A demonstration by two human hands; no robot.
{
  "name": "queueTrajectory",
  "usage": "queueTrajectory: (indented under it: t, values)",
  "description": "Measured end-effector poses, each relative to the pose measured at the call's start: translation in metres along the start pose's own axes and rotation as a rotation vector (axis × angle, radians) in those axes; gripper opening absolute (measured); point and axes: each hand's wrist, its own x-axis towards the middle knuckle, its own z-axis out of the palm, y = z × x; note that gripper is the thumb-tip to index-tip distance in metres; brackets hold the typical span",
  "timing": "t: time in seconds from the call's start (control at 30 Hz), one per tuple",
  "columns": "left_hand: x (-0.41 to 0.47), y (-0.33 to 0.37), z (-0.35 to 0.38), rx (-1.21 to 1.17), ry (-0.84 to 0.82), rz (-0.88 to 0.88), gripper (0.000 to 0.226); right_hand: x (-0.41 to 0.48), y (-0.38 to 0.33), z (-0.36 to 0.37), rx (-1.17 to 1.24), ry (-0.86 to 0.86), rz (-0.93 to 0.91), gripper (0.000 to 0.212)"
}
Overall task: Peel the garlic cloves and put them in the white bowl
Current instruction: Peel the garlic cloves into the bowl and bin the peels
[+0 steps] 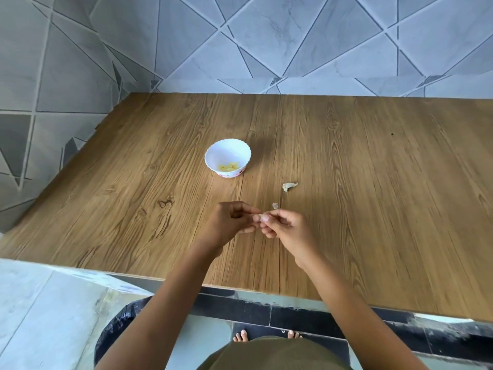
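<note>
Two hands met over the wooden table point(373, 182), w/ one garlic clove point(258, 217) pinched between them. Left hand point(230, 220) curled round one end, prob. to steady it. The right hand point(286, 227) nipped the other end w/ thumb & forefinger, likely to pull the skin off. How much skin was left: too small to tell. The white bowl point(213, 153) stood just beyond the hands, near enough for a short drop, & held a few yellowish peeled cloves point(230, 166). Two skin scraps point(289, 186) lay on the table right of the bowl, apart from it, prob. so peel didn't mix w/ the cloves.
</note>
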Motion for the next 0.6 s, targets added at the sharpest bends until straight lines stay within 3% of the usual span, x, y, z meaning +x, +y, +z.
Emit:
queueTrajectory:
  t: [0.13, 0.3, 0.37, 0.43, 0.5, 0.57, 0.6]
  values:
    - [0.001, 0.005, -0.002, 0.091, 0.02, 0.002, 0.02, 0.007, -0.001, -0.002, -0.116, -0.015, -0.119, 0.01]
    - [0.003, 0.011, -0.002, 0.133, -0.03, -0.051, 0.012, 0.007, 0.004, -0.002, -0.639, 0.089, -0.709, 0.005]
    - [0.003, 0.01, -0.001, 0.1, -0.051, -0.094, 0.01, 0.006, 0.007, -0.003, -0.719, 0.124, -0.786, 0.004]
    - [0.003, 0.008, 0.0, 0.075, -0.038, -0.136, 0.01, 0.002, 0.011, -0.002, -0.645, 0.112, -0.681, 0.006]
    - [0.004, 0.005, 0.002, 0.11, -0.028, -0.116, 0.008, 0.0, 0.004, 0.001, -0.355, 0.038, -0.268, 0.008]
    - [0.006, 0.003, 0.003, 0.245, -0.016, -0.004, 0.008, 0.004, -0.007, -0.002, -0.059, -0.023, 0.185, 0.008]
    - [0.006, 0.004, 0.003, 0.338, -0.003, 0.078, 0.009, 0.007, -0.011, -0.005, 0.019, -0.041, 0.316, 0.008]
